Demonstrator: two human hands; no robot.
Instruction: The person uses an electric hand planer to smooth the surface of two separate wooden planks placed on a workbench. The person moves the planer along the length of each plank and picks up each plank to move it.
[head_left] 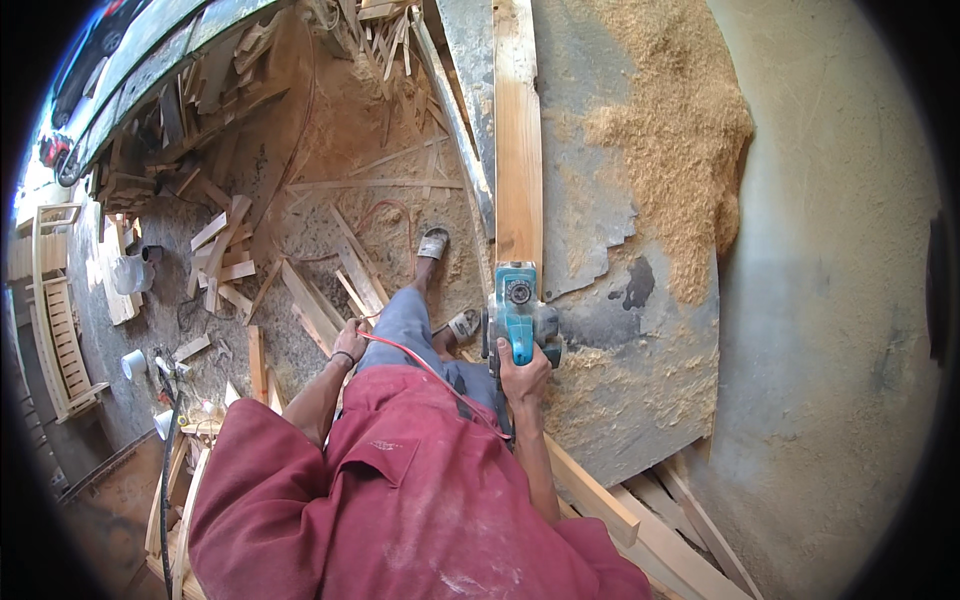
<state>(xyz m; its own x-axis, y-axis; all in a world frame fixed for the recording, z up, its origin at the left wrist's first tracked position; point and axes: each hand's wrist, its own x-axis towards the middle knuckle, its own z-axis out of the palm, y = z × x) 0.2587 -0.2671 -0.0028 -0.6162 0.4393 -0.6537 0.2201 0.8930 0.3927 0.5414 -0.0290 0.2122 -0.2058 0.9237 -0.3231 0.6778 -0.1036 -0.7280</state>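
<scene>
My right hand (525,378) is wrapped round the rear handle of a teal electric hand planer (517,312). The planer rests on a long wooden board (517,130), which runs away from me along the left side of a grey worktable (585,235). Down at my left, beside my thigh, my left hand (350,341) is closed on a red power cord (412,356). From there the cord crosses in front of my body toward my right forearm. The planer's underside is hidden.
A large heap of wood shavings (665,130) covers the table's far right, beside a plain wall (830,250). Loose wood offcuts (222,250) litter the floor at left. Several planks (600,490) lie at lower right. A slatted wooden frame (65,335) stands far left.
</scene>
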